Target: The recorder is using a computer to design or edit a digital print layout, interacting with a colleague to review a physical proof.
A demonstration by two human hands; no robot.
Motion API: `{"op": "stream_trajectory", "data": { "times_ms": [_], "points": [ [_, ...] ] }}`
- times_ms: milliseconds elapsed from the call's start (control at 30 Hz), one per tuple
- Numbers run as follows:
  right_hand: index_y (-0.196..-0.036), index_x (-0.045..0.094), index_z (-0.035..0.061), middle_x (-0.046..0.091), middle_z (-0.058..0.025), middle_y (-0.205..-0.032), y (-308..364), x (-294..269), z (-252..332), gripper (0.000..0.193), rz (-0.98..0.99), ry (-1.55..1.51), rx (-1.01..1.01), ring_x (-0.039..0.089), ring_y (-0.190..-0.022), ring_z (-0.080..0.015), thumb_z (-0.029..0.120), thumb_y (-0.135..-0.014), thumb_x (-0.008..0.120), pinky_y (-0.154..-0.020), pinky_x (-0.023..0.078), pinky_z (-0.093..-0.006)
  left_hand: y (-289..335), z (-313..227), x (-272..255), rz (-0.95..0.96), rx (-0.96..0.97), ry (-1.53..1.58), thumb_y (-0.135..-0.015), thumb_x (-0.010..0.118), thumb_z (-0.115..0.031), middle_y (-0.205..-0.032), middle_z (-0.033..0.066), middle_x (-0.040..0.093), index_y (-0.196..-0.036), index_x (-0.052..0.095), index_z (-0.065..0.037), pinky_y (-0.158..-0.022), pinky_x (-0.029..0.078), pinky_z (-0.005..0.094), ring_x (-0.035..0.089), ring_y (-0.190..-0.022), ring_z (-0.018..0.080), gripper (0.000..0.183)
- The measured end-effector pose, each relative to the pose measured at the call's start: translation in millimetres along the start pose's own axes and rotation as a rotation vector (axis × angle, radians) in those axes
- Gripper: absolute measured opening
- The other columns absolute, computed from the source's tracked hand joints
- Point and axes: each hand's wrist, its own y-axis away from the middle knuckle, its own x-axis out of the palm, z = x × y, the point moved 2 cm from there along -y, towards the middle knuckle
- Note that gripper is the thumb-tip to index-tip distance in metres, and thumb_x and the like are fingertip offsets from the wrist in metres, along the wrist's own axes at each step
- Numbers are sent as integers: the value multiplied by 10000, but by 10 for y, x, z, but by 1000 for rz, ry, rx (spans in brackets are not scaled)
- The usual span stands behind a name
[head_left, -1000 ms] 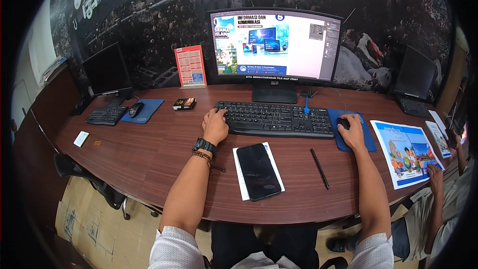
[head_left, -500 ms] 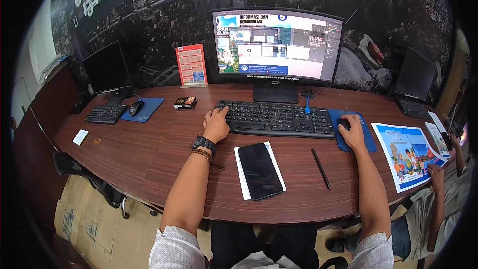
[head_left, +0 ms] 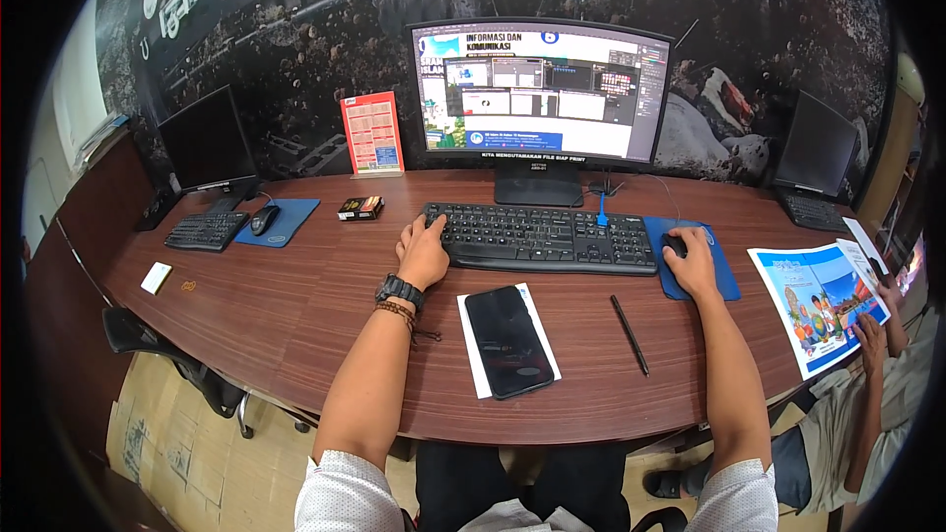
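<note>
My left hand [head_left: 423, 254] rests on the left end of a black keyboard [head_left: 537, 236], fingers extended over the keys. A black watch and beaded bracelets are on that wrist. My right hand [head_left: 693, 261] is curled over a black computer mouse [head_left: 674, 244] on a blue mouse pad [head_left: 727, 277]. Beyond the keyboard a monitor [head_left: 542, 143] is lit, with several small window previews laid over a colourful page layout. In front of the keyboard a black smartphone [head_left: 508, 340] lies face up on white paper [head_left: 475, 360]. A black pen or stylus [head_left: 630, 334] lies to its right.
At right another person's hand [head_left: 871, 337] holds colourful printed sheets [head_left: 803, 300] over the desk [head_left: 325, 335] edge. Dark monitors [head_left: 207, 138] stand on both sides. A red stand-up card [head_left: 372, 133], small box [head_left: 361, 208] and second mouse [head_left: 263, 221] sit left; a chair [head_left: 158, 335] is below.
The previews on the monitor have become larger and rearranged. At right, the other person's printed sheets have shifted and tilted. My hands stay on the keyboard and mouse.
</note>
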Motion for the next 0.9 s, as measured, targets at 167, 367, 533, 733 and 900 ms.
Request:
{"op": "stream_trajectory", "data": {
  "times_ms": [167,367,533,733,900],
  "points": [
    [-1112,658,67,571,-143,-1164,-10,4,-25,338,-1,-7,-3,590,-1089,-356,196,-800,685,-927,487,-429,-37,63,11,3,8,71,-952,521,-135,-1530,225,342,-1443,486,-140,-1129,241,588,290,-1404,448,492],
    [-1121,659,78,575,-131,-1168,-2,-5,-26,341,1,1,7,587,-1097,-350,200,-804,684,-929,484,-422,-30,-20,-20,-20,1,166,-964,577,-431,-1516,266,331,-1445,469,-92,-1125,207,624,263,-1415,451,598],
    [-1125,657,78,578,-128,-1166,-13,-9,-14,338,2,4,-1,585,-1106,-345,196,-810,683,-936,481,-415,7,-87,-49,12,-9,80,-946,588,-484,-1518,274,323,-1450,456,-69,-1132,190,624,250,-1422,449,666],
    [-1132,663,73,579,-129,-1170,-10,-13,-15,340,4,-8,-10,587,-1109,-341,198,-817,693,-938,478,-409,27,-101,-49,16,-5,78,-939,594,-490,-1512,289,320,-1446,459,-62,-1138,160,643,237,-1427,455,677],
    [-1141,667,70,579,-136,-1180,-12,-18,-25,346,6,-1,-24,590,-1107,-343,206,-824,692,-942,477,-410,37,-139,-53,15,21,56,-942,600,-464,-1502,299,331,-1443,463,-62,-1127,160,659,242,-1420,459,657]
  ]
}}
